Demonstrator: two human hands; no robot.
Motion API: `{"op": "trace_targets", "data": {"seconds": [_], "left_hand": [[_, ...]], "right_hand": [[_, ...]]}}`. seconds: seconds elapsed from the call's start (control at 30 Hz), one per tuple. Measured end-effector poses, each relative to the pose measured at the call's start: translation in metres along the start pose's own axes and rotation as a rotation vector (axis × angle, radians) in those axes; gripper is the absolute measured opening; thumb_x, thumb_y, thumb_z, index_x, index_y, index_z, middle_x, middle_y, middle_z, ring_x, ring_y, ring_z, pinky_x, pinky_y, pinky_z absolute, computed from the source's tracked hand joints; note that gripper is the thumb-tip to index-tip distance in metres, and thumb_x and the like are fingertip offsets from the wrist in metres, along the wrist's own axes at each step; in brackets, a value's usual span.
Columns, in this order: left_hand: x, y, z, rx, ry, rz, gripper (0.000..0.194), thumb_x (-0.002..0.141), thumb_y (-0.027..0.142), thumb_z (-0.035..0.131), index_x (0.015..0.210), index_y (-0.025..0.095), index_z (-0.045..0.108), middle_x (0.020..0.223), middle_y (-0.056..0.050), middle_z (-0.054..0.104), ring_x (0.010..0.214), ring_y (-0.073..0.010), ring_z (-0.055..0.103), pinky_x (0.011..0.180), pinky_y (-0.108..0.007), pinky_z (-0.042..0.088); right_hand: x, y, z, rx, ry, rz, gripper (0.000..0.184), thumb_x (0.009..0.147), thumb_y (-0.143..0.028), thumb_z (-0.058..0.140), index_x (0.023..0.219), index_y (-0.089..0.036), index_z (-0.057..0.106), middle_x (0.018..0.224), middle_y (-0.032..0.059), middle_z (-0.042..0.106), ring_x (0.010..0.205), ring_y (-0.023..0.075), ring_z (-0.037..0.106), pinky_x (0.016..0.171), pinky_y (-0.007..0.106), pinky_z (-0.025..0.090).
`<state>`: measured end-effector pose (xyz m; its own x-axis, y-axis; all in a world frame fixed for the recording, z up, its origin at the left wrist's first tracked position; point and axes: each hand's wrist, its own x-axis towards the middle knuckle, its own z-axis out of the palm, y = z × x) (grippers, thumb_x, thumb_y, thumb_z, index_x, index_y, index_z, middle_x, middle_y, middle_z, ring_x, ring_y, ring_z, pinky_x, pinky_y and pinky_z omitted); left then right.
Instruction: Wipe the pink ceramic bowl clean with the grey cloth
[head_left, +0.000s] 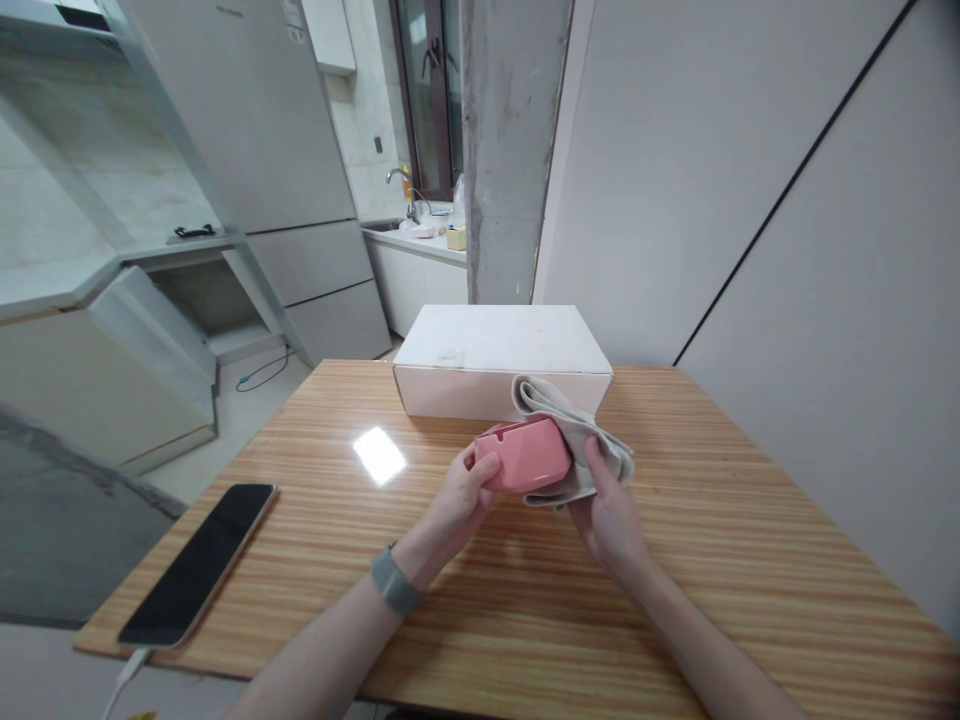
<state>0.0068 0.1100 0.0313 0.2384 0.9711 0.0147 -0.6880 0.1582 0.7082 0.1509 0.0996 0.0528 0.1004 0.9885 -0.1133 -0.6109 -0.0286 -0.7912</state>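
A pink, faceted, glossy object [529,460] is sitting between the person's two hands, just above the counter [720,520]; a small notch is showing in its upper edge. The left hand [461,490] is gripping the object at its left end, thumb on the front face. The right hand [611,520] is gripping a folded grey cloth [574,425], thumb on the outer fold, and the cloth is lying against the object's right side. A grey band [395,582] is encircling the left wrist.

Directly behind the object, a plain white box [502,340] is resting on the counter, with a clear patch [450,357] adhering near its front edge. To the left, a phone [201,565] is lying face up, its screen dark; a white cable [129,672] is connecting at the near end.

Beyond the counter, a grey refrigerator [240,120] is standing. It is carrying faint lettering [229,11] and a sticker [293,20]; from where I am standing, both are appearing too small to read. Farther back, a curved faucet [410,190] is rising beside a window [427,100].
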Motion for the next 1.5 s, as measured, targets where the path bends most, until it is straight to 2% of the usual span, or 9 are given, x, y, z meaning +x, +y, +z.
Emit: {"op": "trace_targets", "data": {"seconds": [0.27,0.4,0.5,0.6,0.7,1.0,1.23,1.37,1.5], "left_hand": [[-0.002,-0.003,0.003,0.029,0.051,0.018,0.052,0.071,0.039,0.079,0.115,0.014,0.064,0.124,-0.014,0.064,0.121,-0.0298,0.055,0.104,-0.039,0.041],[-0.003,0.003,0.007,-0.041,-0.024,-0.064,0.039,0.081,0.039,0.068,0.113,0.015,0.066,0.126,-0.011,0.064,0.127,-0.0272,0.051,0.108,-0.036,0.039],[-0.003,0.008,0.007,-0.077,-0.062,-0.167,0.038,0.084,0.038,0.063,0.115,0.016,0.067,0.127,-0.010,0.064,0.129,-0.0264,0.048,0.109,-0.036,0.037],[-0.003,0.007,0.004,-0.010,-0.049,-0.124,0.038,0.085,0.034,0.065,0.119,0.017,0.065,0.127,-0.010,0.063,0.127,-0.0253,0.051,0.110,-0.036,0.036],[-0.004,0.003,0.002,0.028,-0.021,-0.063,0.041,0.082,0.037,0.069,0.116,0.016,0.066,0.125,-0.011,0.065,0.125,-0.0265,0.053,0.109,-0.038,0.036],[-0.007,0.003,0.000,-0.015,-0.020,-0.076,0.067,0.067,0.037,0.081,0.126,0.015,0.058,0.125,-0.014,0.063,0.121,-0.0308,0.054,0.102,-0.041,0.042],[-0.002,0.005,-0.005,0.097,0.009,-0.003,0.071,0.066,0.029,0.082,0.129,0.016,0.054,0.135,-0.016,0.056,0.124,-0.0328,0.051,0.101,-0.043,0.043],[-0.001,0.000,-0.005,0.165,0.075,0.037,0.071,0.068,0.024,0.081,0.133,0.018,0.051,0.134,-0.014,0.057,0.124,-0.0291,0.051,0.105,-0.040,0.038],[0.001,0.001,-0.004,0.070,0.037,-0.054,0.052,0.077,0.032,0.072,0.124,0.016,0.058,0.130,-0.013,0.060,0.121,-0.0266,0.053,0.102,-0.036,0.040]], "right_hand": [[0.005,0.019,-0.014,-0.096,0.049,-0.083,0.045,0.069,-0.049,0.076,0.107,-0.026,0.070,0.110,0.0013,0.074,0.116,0.0255,0.061,0.089,0.036,0.056],[0.008,0.007,-0.005,-0.028,0.058,-0.008,0.040,0.069,-0.052,0.075,0.098,-0.025,0.071,0.096,0.0022,0.077,0.105,0.0287,0.067,0.081,0.039,0.059],[0.011,-0.004,0.000,0.001,0.062,-0.006,0.039,0.071,-0.052,0.071,0.098,-0.023,0.070,0.097,0.0038,0.077,0.101,0.0299,0.068,0.074,0.040,0.060],[0.012,-0.011,-0.001,0.004,0.073,-0.005,0.040,0.076,-0.053,0.066,0.100,-0.021,0.070,0.104,0.0057,0.076,0.101,0.0288,0.068,0.072,0.037,0.059],[0.011,-0.010,-0.003,0.001,0.044,0.001,0.040,0.077,-0.053,0.065,0.099,-0.020,0.071,0.109,0.0069,0.075,0.103,0.0283,0.068,0.075,0.036,0.058],[0.003,-0.002,0.004,0.039,-0.113,0.055,0.045,0.077,-0.057,0.064,0.104,-0.022,0.072,0.108,0.0067,0.075,0.111,0.0307,0.064,0.085,0.042,0.056],[0.001,0.002,0.002,0.020,0.100,0.036,0.040,0.058,-0.053,0.081,0.089,-0.028,0.074,0.094,-0.0007,0.078,0.106,0.0295,0.067,0.079,0.038,0.060],[0.000,0.003,0.003,-0.015,0.127,0.033,0.041,0.055,-0.050,0.083,0.087,-0.027,0.074,0.090,-0.0015,0.078,0.102,0.0286,0.068,0.075,0.035,0.060],[0.004,0.001,0.002,-0.016,0.102,0.018,0.040,0.061,-0.052,0.080,0.090,-0.025,0.074,0.088,0.0014,0.078,0.102,0.0303,0.068,0.075,0.037,0.059]]}}
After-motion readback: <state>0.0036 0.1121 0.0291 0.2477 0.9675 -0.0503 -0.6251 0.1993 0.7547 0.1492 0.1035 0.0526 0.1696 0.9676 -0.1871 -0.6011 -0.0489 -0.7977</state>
